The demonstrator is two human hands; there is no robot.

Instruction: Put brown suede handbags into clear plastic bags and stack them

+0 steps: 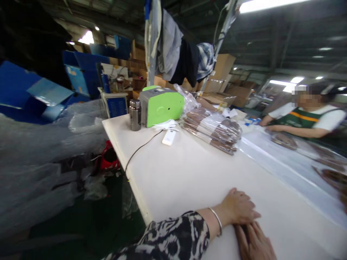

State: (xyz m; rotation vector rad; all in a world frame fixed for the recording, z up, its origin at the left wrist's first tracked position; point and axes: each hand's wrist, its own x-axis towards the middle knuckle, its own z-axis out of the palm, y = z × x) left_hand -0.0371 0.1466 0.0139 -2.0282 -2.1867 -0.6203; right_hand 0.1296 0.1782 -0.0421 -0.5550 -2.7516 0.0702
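Note:
My left hand point(239, 206), with a silver bangle at the wrist and a black-and-white patterned sleeve behind it, rests on the white table point(200, 177). Its fingers stretch out to the right, lie close over the tips of my right hand's fingers, and hold nothing visible. My right hand point(255, 242) comes in at the bottom edge, lying flat with its fingers extended; the wrist is out of frame. Farther up the table lies a stack of brown garments in clear plastic bags point(213, 128), well apart from both hands.
A green-and-grey machine point(162, 108), a metal flask point(135, 115) and a white phone-like device point(169, 138) stand or lie at the far end. A black cable point(141, 146) crosses the left edge. Across the table, a co-worker point(306, 115) handles bagged items. Plastic wrap point(51, 141) heaps left.

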